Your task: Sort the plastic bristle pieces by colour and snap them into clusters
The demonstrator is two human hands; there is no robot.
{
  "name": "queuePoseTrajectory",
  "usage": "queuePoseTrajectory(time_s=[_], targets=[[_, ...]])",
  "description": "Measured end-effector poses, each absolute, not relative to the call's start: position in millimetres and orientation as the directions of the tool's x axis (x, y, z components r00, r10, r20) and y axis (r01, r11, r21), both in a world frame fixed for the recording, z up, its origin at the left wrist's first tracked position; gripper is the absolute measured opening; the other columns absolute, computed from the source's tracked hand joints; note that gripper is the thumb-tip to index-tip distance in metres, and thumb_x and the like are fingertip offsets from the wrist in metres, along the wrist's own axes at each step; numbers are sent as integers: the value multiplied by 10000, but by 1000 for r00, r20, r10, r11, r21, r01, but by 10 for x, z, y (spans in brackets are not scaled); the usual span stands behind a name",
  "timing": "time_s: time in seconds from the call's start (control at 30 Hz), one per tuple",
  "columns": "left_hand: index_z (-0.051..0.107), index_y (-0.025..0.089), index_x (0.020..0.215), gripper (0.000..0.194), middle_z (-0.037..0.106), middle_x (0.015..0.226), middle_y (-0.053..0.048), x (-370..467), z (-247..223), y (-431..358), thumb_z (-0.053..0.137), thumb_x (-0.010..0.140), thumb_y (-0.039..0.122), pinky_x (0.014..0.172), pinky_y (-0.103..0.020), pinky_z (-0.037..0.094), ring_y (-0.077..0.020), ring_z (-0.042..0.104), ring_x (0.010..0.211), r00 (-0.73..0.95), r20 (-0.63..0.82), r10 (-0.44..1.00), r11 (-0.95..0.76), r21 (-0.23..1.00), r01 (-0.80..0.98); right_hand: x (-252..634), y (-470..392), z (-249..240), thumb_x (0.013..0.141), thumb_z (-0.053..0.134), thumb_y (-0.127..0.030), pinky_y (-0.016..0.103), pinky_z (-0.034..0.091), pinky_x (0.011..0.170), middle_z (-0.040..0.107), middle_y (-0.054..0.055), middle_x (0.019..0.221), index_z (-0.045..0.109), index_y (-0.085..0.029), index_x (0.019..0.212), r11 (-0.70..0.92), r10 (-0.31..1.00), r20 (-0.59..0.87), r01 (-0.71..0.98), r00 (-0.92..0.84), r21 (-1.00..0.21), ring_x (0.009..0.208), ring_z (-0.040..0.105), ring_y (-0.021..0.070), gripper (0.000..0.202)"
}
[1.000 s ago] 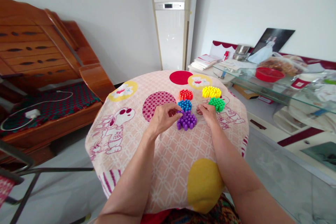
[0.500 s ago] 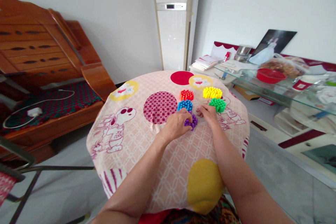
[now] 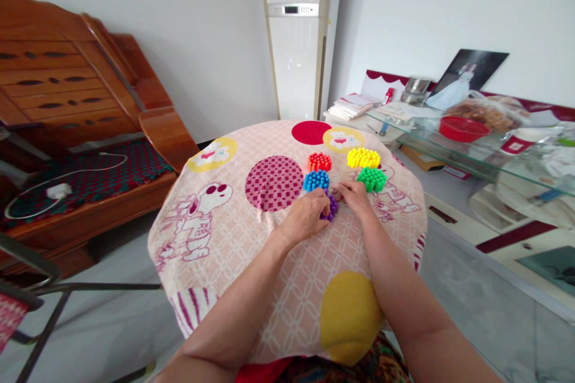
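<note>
Five tight clusters of small round-tipped sticks stand on the cloth-covered round table (image 3: 233, 287). The purple sticks (image 3: 333, 208) are nearest me and partly hidden by my fingers. My left hand (image 3: 308, 214) is bent around their left and near side, fingers closed on them. From the right, my right hand (image 3: 353, 194) presses its curled fingertips against the far right side of the same cluster. Just beyond are the blue sticks (image 3: 316, 181), and behind those the red sticks (image 3: 319, 161). The green sticks (image 3: 372, 179) stand right of my right hand, with the yellow sticks (image 3: 363, 158) behind them.
A glass-topped cabinet (image 3: 503, 158) along the right holds a red bowl (image 3: 463, 129), papers (image 3: 353, 105) and a framed photo (image 3: 469, 81). At the left is a wooden bench (image 3: 85, 191) with a white charger (image 3: 58, 191). A tall white appliance (image 3: 294, 66) stands behind the table.
My right hand has shifted slightly left, its fingertips now at the purple sticks. My left hand has turned a little around the same cluster. The other clusters have not moved.
</note>
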State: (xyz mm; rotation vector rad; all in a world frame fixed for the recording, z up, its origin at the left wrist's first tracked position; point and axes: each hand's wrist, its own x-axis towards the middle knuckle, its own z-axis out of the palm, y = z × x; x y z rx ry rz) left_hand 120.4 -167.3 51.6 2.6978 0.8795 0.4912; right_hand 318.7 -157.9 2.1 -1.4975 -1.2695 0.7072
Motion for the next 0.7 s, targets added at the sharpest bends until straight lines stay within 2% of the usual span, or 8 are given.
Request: queuePoseTrajectory(time_s=[0.13,0.27,0.37,0.57,0.7], targets=[[595,198,859,179,601,979,-40,1175,511,-1639,709,721,203,673,-277,452,-181,590,850,749,228,622,-773,327,543,3190,-1576,18,719,610,-508,298,464,543,621,0,516,685,-195,624,69,946,173,347,276,-935,492,568,172,335],[572,201,898,318,616,949,-20,958,589,-1476,784,680,294,739,-294,465,-170,590,828,701,258,665,-725,449,522,3194,-1573,-21,726,613,-493,292,471,529,679,15,609,715,-189,689,82,952,166,309,259,-948,529,599,179,323],[572,202,950,380,628,950,-15,749,612,-1346,792,654,295,745,-299,466,-167,592,819,690,225,688,-687,510,518,3195,-1569,-47,729,618,-492,286,467,520,694,18,642,724,-184,724,77,955,153,288,254,-955,545,611,182,326],[523,186,1128,649,592,1193,-102,765,521,-1418,844,583,333,880,-374,479,-262,605,1044,665,145,732,-647,455,612,3196,-1579,-32,729,609,-506,278,449,520,697,20,659,716,-183,721,74,958,150,292,245,-953,539,599,174,340],[495,161,1151,680,600,1179,-133,939,472,-1511,836,605,380,865,-393,488,-293,623,1035,619,96,779,-595,424,683,3202,-1589,-13,751,599,-515,277,437,543,652,3,588,724,-181,726,75,960,160,342,229,-937,544,586,174,358]])
